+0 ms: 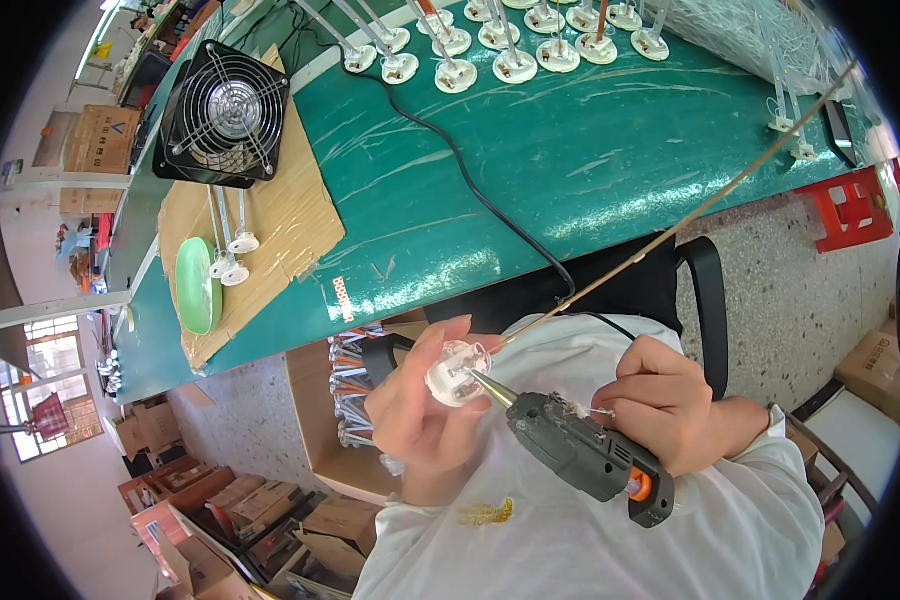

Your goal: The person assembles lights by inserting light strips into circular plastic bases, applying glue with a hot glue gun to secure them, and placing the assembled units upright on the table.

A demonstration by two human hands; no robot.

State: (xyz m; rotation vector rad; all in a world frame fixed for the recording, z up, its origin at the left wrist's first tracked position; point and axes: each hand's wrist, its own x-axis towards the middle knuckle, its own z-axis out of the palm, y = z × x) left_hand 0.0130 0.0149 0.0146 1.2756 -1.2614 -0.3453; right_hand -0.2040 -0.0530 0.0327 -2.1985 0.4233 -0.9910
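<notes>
My left hand (415,405) holds a small clear round plastic base (457,372) close to my chest, with a long thin brown rod (690,215) running from it up to the right over the table. My right hand (665,400) grips a black hot glue gun (585,452) with an orange trigger. The gun's metal nozzle touches the clear base. A black cable (480,195) trails from my lap across the green table.
The green table (590,150) carries several white round bases on stems (515,62) at the far edge. A black square fan (225,115) stands on cardboard (270,230) beside a green dish (197,285). Cardboard boxes (260,505) and an open box of parts (355,400) sit on the floor.
</notes>
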